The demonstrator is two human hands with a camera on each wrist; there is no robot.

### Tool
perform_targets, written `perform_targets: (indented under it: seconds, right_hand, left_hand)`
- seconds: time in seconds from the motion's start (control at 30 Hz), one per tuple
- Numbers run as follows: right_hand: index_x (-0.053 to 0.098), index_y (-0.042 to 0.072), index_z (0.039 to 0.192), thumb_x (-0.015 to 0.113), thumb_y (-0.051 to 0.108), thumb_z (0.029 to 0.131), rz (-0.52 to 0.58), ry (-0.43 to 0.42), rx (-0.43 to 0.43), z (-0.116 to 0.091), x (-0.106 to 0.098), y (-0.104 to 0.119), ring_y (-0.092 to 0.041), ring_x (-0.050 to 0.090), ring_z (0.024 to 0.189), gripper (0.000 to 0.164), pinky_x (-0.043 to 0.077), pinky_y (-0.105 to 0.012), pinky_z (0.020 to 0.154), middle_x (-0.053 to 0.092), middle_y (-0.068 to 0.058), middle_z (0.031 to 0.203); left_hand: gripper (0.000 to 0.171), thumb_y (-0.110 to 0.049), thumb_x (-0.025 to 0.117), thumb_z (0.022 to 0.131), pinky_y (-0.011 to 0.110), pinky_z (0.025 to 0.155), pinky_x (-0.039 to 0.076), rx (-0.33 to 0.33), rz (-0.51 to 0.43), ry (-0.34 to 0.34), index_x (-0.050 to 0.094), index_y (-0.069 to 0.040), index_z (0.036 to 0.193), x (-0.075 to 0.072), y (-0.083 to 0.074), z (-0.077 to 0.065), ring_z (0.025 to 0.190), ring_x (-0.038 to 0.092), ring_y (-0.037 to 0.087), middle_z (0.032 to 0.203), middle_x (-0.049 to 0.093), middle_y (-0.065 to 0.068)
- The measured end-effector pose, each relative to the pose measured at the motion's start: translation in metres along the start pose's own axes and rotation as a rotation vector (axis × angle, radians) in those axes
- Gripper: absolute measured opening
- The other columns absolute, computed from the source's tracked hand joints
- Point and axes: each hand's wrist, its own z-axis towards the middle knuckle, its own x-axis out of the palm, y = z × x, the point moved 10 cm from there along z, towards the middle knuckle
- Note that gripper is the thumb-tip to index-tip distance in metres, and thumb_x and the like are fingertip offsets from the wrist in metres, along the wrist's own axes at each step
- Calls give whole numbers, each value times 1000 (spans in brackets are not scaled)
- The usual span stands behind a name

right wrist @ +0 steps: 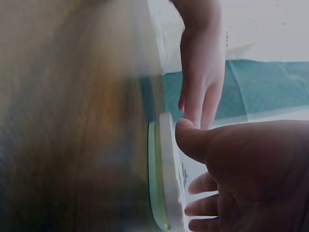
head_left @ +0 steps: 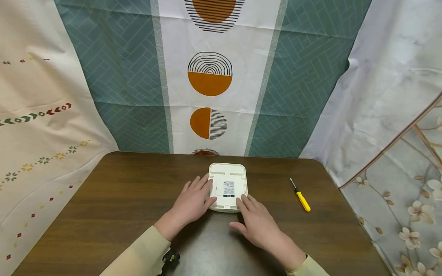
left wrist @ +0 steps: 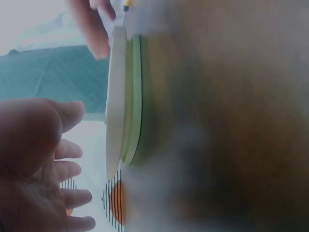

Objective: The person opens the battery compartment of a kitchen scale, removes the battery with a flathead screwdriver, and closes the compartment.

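Note:
A white, rounded-square plastic device lies flat on the table, a printed label on its upward face. Edge-on in the left wrist view, its white body sits above a pale green layer. My left hand is at the device's left edge, fingers extended, the thumb over its near-left part. At the near-right corner is my right hand, its fingertips over the edge and its thumb spread away toward me. Neither hand curls round the device.
A screwdriver with a yellow handle lies on the brown wooden table, to the right of the device. Patterned cloth hangs behind the table, with more cloth at both sides. A small black object shows beside my left sleeve.

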Motion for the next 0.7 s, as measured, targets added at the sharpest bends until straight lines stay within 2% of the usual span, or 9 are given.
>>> perform_targets:
  seconds: [0.17, 0.37, 0.57, 0.7]
  right_hand:
    - [54, -1, 160, 76, 51, 104, -6, 33, -43, -10, 4, 13, -46, 41, 157, 80, 39, -65, 121, 47, -23, 168]
    - [53, 2, 162, 75, 54, 103, -23, 59, -51, -15, 10, 18, -43, 41, 158, 82, 38, -64, 122, 44, -19, 172]
    - [51, 2, 164, 72, 55, 104, -29, 74, -42, -16, 15, 15, -41, 39, 159, 83, 37, -63, 123, 43, -17, 173]
    - [51, 0, 163, 73, 55, 104, -32, 63, -40, -16, 14, 12, -41, 39, 159, 83, 36, -63, 124, 43, -17, 172]
  left_hand:
    - [67, -44, 64, 113, 69, 126, 29, 8, 45, 9, 49, -6, 166, -2, 7, 16, 160, 35, 47, 176, 37, 17]
    - [69, -48, 60, 114, 67, 127, 29, 41, 73, 42, 47, -7, 168, 5, 10, 29, 162, 33, 45, 177, 36, 15]
    - [68, -51, 58, 114, 67, 127, 27, 26, 93, 97, 50, -8, 166, 17, 13, 31, 162, 33, 43, 176, 39, 11]
    - [70, -51, 59, 114, 67, 127, 26, 7, 87, 118, 49, -7, 167, 20, 14, 29, 162, 34, 43, 176, 40, 10]
